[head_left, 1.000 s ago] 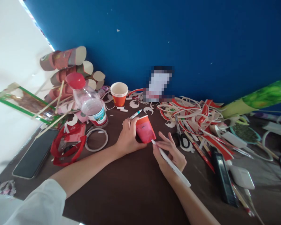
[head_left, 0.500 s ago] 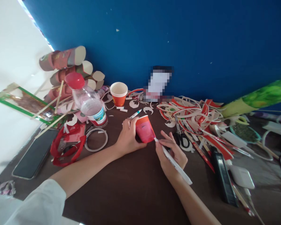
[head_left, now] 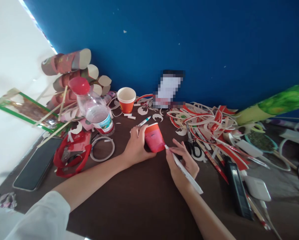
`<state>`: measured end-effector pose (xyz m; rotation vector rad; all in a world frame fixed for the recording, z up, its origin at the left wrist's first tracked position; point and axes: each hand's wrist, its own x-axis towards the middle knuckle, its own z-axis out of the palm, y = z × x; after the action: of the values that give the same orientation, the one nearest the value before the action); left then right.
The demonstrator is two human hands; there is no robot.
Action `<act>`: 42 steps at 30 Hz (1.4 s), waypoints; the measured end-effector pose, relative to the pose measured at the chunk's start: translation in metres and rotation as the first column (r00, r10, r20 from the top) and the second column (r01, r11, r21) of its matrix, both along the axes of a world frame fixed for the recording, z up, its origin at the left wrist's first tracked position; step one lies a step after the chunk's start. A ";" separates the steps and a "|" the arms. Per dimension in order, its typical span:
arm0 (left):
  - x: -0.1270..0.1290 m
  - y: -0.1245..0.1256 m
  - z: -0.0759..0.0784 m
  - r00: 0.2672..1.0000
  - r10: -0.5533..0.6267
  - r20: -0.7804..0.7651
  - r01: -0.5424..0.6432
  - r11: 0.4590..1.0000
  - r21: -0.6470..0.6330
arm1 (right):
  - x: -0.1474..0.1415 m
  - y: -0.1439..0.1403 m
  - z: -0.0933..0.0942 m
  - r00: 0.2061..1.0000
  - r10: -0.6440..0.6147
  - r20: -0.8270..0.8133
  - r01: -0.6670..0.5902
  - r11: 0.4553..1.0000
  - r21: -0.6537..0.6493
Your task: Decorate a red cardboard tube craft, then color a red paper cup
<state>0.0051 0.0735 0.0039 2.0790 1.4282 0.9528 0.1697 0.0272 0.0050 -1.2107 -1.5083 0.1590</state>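
Observation:
A paper cup (head_left: 154,138), orange at the rim and coloured pink-red over its side, is tilted above the dark table. My left hand (head_left: 138,143) grips it from the left, thumb under the base and fingers along the upper side. In my right hand (head_left: 181,165) is a white marker pen (head_left: 185,171), held like a writing tool, its tip at the cup's lower right edge. Behind the cup lies another marker (head_left: 144,121) with a teal band. Scissors with black handles (head_left: 195,149) rest just right of my right hand.
Stacked paper cups (head_left: 126,100) stand at the back near a plastic bottle (head_left: 99,113) with a red cap. A phone (head_left: 37,165) lies at left beside a red band (head_left: 58,160). Tangled paper strips (head_left: 201,116) heap at right, near a black stapler-like object (head_left: 238,190) and a white charger (head_left: 258,188).
The marker in my right hand has shifted slightly, its back end a little higher and further left. My left hand and the cup hold nearly the same place.

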 end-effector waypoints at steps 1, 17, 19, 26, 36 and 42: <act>0.000 0.000 0.000 1.000 -0.003 -0.001 0.003 1.000 -0.001 | 0.000 0.000 0.000 1.000 0.015 0.003 -0.015 1.000 0.001; 0.000 0.003 -0.005 0.999 -0.035 -0.033 0.037 0.996 0.078 | 0.009 0.001 0.001 0.971 -0.122 -0.204 0.088 0.982 -0.169; 0.000 0.004 -0.007 0.999 -0.033 -0.021 0.034 0.996 0.083 | 0.010 0.000 0.000 0.959 -0.084 -0.270 0.050 0.991 -0.128; -0.001 0.007 -0.008 0.998 -0.061 0.030 0.059 0.995 0.081 | -0.003 -0.006 0.005 0.959 -0.156 -0.234 0.101 0.967 -0.233; -0.001 0.000 0.002 0.990 -0.084 0.110 0.090 0.995 -0.051 | 0.001 -0.011 0.004 0.998 0.058 0.015 -0.055 0.991 -0.122; -0.002 0.001 0.000 0.989 -0.127 0.074 0.129 0.991 -0.026 | -0.003 -0.011 -0.007 0.970 -0.120 -0.210 0.092 0.986 -0.138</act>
<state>0.0031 0.0745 0.0039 2.0650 1.2497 0.9385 0.1671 0.0160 -0.0016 -1.3277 -1.2547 0.3106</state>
